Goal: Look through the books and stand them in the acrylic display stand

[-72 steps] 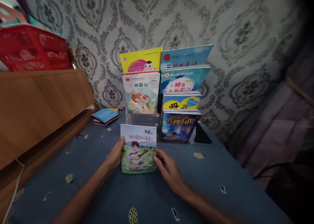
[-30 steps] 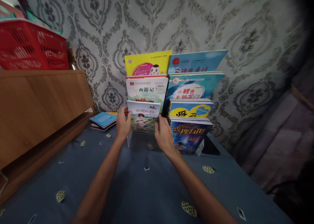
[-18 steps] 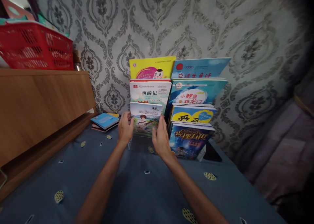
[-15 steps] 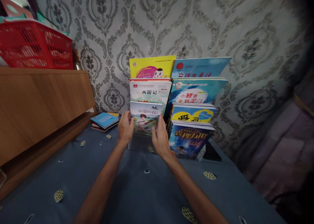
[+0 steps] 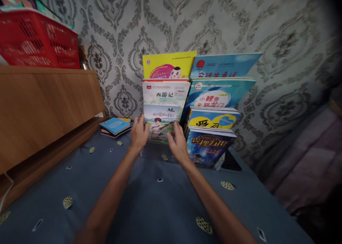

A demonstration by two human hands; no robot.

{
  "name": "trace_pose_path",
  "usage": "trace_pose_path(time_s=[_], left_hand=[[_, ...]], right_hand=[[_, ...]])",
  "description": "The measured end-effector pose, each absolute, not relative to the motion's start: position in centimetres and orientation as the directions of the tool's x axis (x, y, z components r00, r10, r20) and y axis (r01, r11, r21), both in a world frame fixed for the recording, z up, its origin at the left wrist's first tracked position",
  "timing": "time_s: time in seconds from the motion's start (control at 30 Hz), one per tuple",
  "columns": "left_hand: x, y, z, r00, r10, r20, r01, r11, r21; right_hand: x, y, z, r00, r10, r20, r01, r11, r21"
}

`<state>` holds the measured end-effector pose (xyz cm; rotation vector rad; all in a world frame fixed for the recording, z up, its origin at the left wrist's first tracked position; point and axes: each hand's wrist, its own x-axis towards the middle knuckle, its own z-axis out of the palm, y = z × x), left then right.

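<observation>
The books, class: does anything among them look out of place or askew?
The small pile on the left looks odd: its books lie flat, edges misaligned, while the other books stand in tiers.

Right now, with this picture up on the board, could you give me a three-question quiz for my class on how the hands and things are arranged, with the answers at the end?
1. Multiple choice: where are the left hand and the right hand relative to the guitar-cover book?
A) Both along its top edge
B) One at each side
C) Both far to its left

2. True or false: the right hand is closer than the left hand to the dark blue book.

3. Fill in the blank: the red basket stands on top of the ____.

Key: 1. B. 2. True. 3. Wooden cabinet.
</observation>
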<state>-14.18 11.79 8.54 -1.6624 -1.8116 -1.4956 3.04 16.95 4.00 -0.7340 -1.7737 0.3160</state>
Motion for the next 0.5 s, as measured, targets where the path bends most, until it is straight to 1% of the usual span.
trace_pose_path(time_s=[0.37,0.5], left_hand=[[-14.47,11.73,8.56,-0.287,0.574,0.767,0.864,-0.189,0.466],[-14.66,11.73,8.85,-0.269,0.570,0.776,0.847,-0.244,0.473]], right_hand=[[3.59,16.91,4.80,-0.175,0.607,0.775,0.335,0.777,-0.533],[3.75,16.69,5.09,-0.180,0.619,0.765,0.339,0.769,-0.542]])
